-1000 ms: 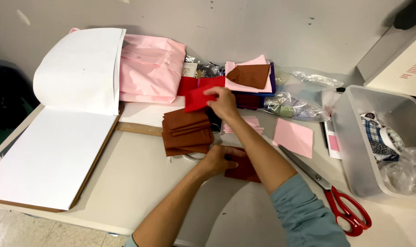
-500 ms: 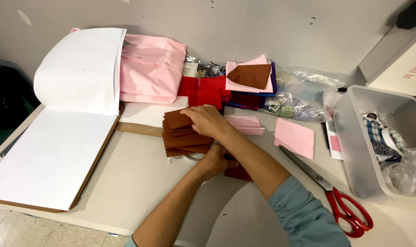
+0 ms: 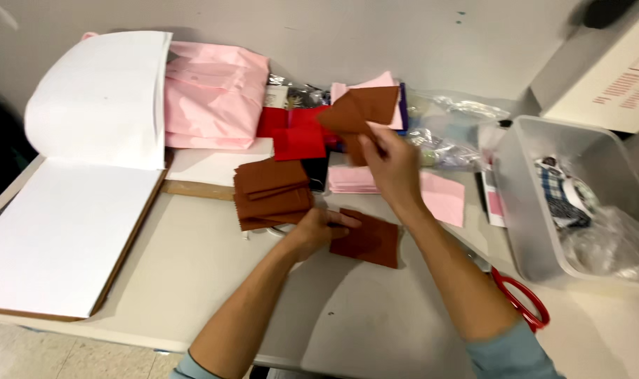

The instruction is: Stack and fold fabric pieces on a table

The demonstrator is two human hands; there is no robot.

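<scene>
Pale worktable (image 3: 193,267) against a grey wall, cluttered along the back edge. Right hand (image 3: 390,165) is lifted off the surface, fingers pinched shut on a brown fabric square (image 3: 358,112), held up tilted w/ one corner drooping. Wrist bent back, forearm running diagonally in from bottom right. Left hand (image 3: 316,231) lies low, fingers pressing flat on a dark red-brown fabric piece (image 3: 369,240) on the table, not gripping it so far as I can tell; forearm comes in from bottom centre.

Step looks like sorting/gathering cut squares. The lifted piece needs a controlled set-down, edges aligned, w/o folding.

Just left of the lower hand: stack of brown squares (image 3: 272,193). Behind: red fabric (image 3: 295,137), pink folded cloth (image 3: 214,95), pink paper squares (image 3: 442,196). Far left, an open white pad (image 3: 67,231). Right: clear plastic bin (image 3: 579,203), red-handled scissors (image 3: 519,298).
</scene>
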